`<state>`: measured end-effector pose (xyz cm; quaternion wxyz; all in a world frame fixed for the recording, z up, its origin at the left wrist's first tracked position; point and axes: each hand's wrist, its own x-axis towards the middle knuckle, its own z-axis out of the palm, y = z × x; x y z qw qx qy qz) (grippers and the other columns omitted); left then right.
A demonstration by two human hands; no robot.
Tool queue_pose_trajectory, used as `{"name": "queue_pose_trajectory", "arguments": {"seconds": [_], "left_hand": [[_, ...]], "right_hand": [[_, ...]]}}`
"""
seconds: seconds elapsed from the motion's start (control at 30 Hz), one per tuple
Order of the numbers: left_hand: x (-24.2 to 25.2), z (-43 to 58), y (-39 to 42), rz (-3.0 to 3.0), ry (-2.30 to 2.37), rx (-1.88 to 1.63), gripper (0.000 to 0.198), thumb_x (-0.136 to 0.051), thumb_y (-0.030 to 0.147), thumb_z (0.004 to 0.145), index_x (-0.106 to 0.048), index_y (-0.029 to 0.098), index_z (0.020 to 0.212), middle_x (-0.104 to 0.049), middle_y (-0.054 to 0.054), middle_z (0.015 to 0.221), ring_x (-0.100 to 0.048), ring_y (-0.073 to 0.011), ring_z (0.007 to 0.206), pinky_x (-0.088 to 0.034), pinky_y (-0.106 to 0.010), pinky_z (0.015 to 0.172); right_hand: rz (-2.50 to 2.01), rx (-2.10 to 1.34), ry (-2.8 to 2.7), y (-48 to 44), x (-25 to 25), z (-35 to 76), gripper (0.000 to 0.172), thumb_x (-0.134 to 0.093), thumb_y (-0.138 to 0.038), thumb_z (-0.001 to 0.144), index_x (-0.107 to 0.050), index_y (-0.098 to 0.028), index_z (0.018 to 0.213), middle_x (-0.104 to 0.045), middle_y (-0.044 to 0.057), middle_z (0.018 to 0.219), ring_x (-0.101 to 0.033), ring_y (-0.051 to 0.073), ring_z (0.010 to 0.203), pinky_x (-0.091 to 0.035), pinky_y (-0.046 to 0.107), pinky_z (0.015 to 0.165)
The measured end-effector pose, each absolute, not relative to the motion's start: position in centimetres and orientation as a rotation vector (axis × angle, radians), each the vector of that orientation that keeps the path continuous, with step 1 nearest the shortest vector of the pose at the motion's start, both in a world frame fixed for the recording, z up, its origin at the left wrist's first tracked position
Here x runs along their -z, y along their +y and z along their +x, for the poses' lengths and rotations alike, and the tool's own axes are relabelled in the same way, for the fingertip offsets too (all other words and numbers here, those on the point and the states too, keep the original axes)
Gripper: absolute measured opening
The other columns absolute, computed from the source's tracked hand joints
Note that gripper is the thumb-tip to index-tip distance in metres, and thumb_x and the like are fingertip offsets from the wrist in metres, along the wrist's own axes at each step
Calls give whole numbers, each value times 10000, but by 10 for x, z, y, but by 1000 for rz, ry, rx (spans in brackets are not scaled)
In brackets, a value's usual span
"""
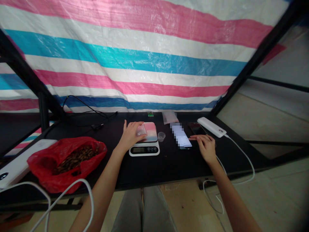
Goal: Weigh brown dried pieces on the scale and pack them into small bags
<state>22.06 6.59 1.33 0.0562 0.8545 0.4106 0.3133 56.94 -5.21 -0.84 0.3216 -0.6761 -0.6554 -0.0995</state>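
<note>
On the digital kitchen scale (144, 150), my left hand (131, 134) curls its thumb and fingers around a small clear plastic container (141, 130). The container rests on the pink scale plate (151, 132); its contents are too small to tell. The scale's display is dark and its digits cannot be read. Just right of the scale stands a small clear cup (161, 137). My right hand (206, 146) is at the right edge of a lit phone (183, 139), index finger stretched toward the screen, with nothing seen in its grasp. Part of the phone's screen is blurred out.
An open red plastic bag (91, 146) of brown pieces lies at the left beside a white power bank (24, 161). Batteries (150, 114), a clear bag (169, 117), a dark phone (196, 128) and another white power bank (211, 127) line the back. White cables loop over the front edge.
</note>
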Motion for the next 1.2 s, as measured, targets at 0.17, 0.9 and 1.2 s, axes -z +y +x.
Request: {"name": "queue_pose_trajectory", "arguments": {"seconds": [0.17, 0.9, 1.2], "left_hand": [[-13, 221, 66, 2598, 1230, -945, 480, -611, 426, 725, -471, 249, 1149, -574, -32, 1118, -478, -223, 1087, -127, -483, 1073], [-14, 221, 66, 2573, 1150, -931, 462, -623, 380, 736, -471, 224, 1143, -550, -37, 1121, -469, -221, 1047, -354, -363, 900], [-14, 223, 67, 2564, 1127, -954, 456, -619, 377, 739, -472, 223, 1143, -551, -37, 1117, -471, -217, 1040, -369, -355, 885]], "right_hand": [[-1782, 244, -1743, -52, 8, 568, 371, -311, -343, 909, -672, -271, 860, -688, -10, 948, -584, 175, 946, -266, 403, 946], [-1733, 140, -1719, -52, 7, 571, 321, -355, -369, 891, -665, -288, 895, -681, -14, 979, -579, 203, 959, -284, 427, 955], [-1710, 90, -1705, -53, 5, 571, 326, -371, -376, 881, -682, -280, 850, -689, -3, 933, -597, 205, 925, -327, 428, 931]]}}
